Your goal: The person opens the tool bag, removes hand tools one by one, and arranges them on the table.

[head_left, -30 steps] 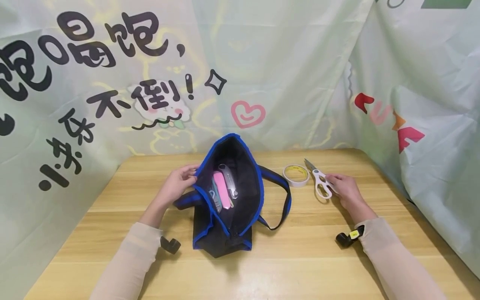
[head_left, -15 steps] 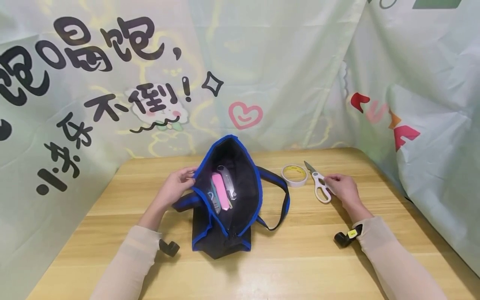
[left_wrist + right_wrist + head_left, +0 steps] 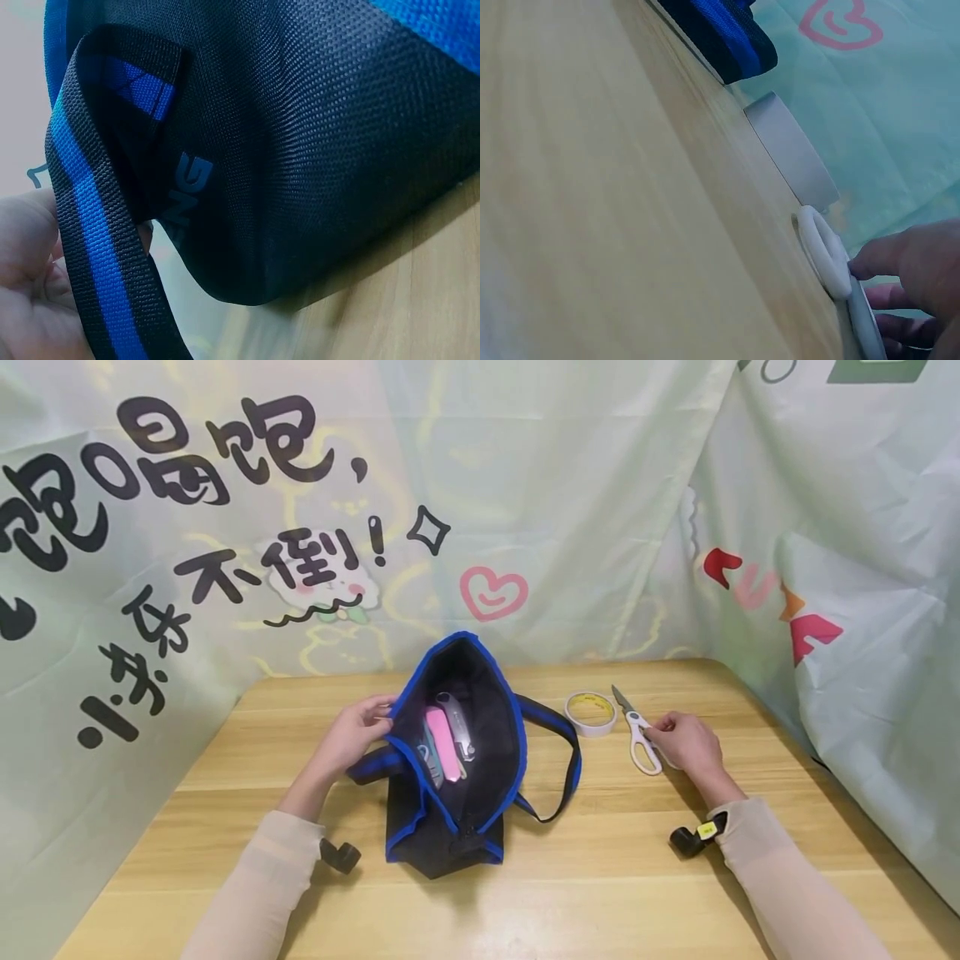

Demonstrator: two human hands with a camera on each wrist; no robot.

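1. The left hand point(image 3: 351, 737) pinches the blue rim of the bag point(image 3: 457, 752) at its 9 o'clock edge, fingers curled over the trim. The mouth gapes wide. In the left wrist view the bag's strap point(image 3: 97, 225) runs across the palm.

2. Inside the bag lie a pink tool point(image 3: 442, 742) and a silvery one point(image 3: 459, 723) just beside it, at about 1 o'clock from the pink one.

3. The right hand point(image 3: 686, 745) rests on the table point(image 3: 600, 877), its curled fingers touching the white handles of the scissors point(image 3: 639, 737). The scissors lie flat, blades pointing to 11 o'clock. I cannot tell whether the fingers have closed around the handles; the right wrist view shows fingertips point(image 3: 877, 262) against one loop only.

4. A roll of tape point(image 3: 591, 712) sits at 10 o'clock from the scissors, just beside the blade tips.

5. My judgement: the step in hand is taking hold of the scissors while the bag is held open. The next move calls for a firm grip on the handles, a lift clear of the tape, and a path toward 9 o'clock into the bag's mouth, blades kept away from the holding hand.
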